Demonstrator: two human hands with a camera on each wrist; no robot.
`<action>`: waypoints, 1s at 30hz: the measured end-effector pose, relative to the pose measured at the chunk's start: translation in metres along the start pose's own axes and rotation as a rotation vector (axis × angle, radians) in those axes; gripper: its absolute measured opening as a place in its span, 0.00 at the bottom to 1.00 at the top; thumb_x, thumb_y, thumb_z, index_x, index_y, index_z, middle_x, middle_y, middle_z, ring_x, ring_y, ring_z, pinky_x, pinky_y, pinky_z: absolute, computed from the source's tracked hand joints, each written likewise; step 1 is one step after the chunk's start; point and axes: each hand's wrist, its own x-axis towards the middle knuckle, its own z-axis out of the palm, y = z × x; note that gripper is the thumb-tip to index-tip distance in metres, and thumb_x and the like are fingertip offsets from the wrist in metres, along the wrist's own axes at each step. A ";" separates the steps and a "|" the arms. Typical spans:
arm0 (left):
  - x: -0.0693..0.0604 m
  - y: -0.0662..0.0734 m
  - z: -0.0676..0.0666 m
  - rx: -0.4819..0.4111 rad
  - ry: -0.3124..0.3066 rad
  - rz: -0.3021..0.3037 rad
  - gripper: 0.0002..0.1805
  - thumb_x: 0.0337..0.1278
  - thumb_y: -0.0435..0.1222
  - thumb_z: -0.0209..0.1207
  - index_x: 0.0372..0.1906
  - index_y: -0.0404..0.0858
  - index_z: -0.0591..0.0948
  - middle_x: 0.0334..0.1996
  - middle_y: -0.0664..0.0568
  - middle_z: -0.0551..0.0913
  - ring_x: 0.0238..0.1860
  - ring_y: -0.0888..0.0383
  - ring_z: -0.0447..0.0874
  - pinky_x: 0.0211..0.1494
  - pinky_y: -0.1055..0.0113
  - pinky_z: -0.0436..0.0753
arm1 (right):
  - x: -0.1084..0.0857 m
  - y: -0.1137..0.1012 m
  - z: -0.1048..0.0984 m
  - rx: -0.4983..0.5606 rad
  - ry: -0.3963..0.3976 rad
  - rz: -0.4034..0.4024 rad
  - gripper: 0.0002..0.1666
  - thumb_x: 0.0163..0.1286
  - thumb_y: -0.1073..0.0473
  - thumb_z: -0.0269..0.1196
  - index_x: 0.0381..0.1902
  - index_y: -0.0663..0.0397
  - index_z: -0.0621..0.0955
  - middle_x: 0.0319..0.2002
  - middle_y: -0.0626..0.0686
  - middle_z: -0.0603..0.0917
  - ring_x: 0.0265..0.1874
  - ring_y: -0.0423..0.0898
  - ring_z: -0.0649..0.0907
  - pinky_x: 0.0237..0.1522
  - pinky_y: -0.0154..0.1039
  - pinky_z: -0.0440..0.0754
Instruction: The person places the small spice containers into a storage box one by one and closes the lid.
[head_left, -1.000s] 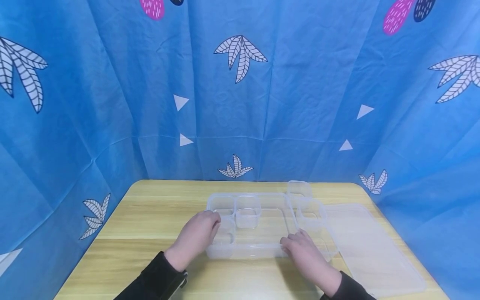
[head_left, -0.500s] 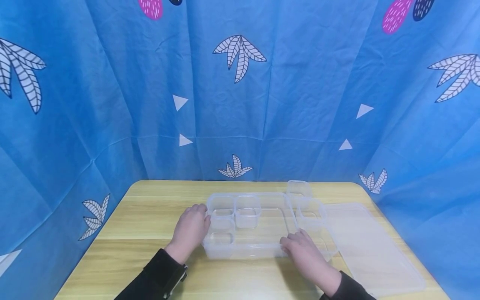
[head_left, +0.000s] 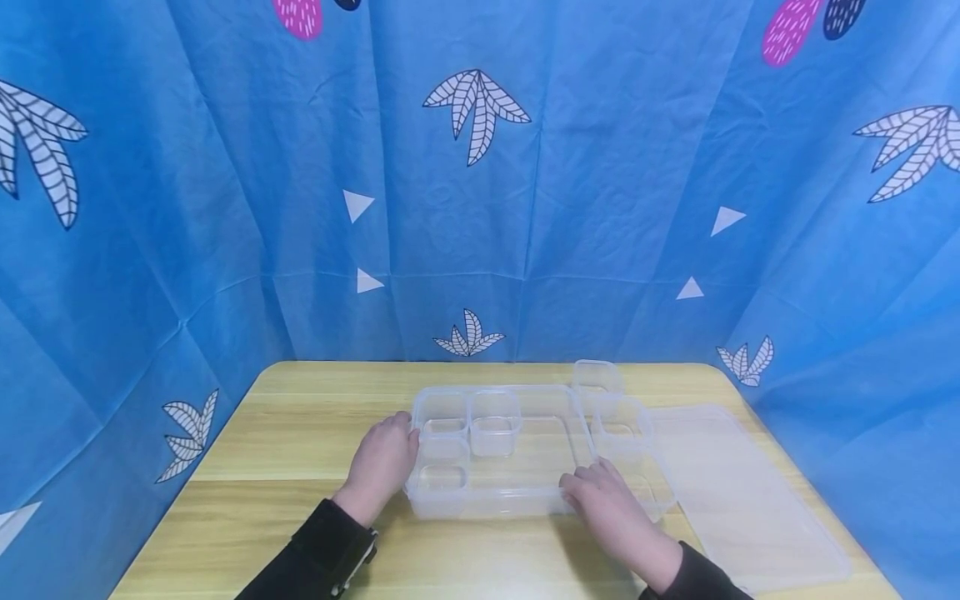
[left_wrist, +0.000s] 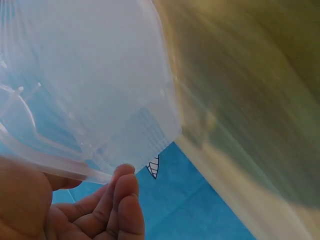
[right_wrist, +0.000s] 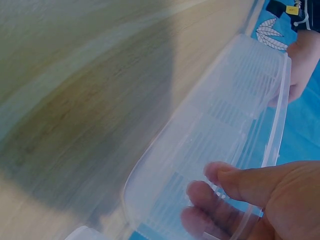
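Observation:
A large clear plastic box [head_left: 540, 467] stands in the middle of the table, holding small square clear cups: a back-left cup [head_left: 442, 412], another cup [head_left: 495, 421] beside it, and a front-left cup [head_left: 441, 467]. My left hand [head_left: 381, 457] grips the box's left rim; in the left wrist view, the curled fingers [left_wrist: 127, 200] meet the rim. At the front right corner, my right hand [head_left: 611, 508] pinches the box wall. The right wrist view shows the thumb on the near side and fingertips [right_wrist: 200, 195] behind the clear plastic.
Outside the box on the right stand more clear cups: one at the back [head_left: 597, 377], one nearer [head_left: 621, 421], and one partly behind my right hand [head_left: 652, 483]. A flat translucent lid [head_left: 750, 500] lies at the table's right. Blue curtain [head_left: 480, 208] surrounds the table [head_left: 300, 433].
My left hand has moved left from above the front-left cup to the box's left rim. My right hand has stayed at the front right corner.

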 end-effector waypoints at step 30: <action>-0.003 0.007 0.004 -0.032 -0.007 -0.057 0.15 0.72 0.33 0.53 0.52 0.24 0.78 0.37 0.37 0.84 0.40 0.44 0.86 0.44 0.52 0.87 | 0.006 0.003 -0.015 0.014 -0.088 -0.006 0.07 0.58 0.63 0.72 0.30 0.49 0.83 0.25 0.39 0.78 0.27 0.37 0.75 0.46 0.46 0.81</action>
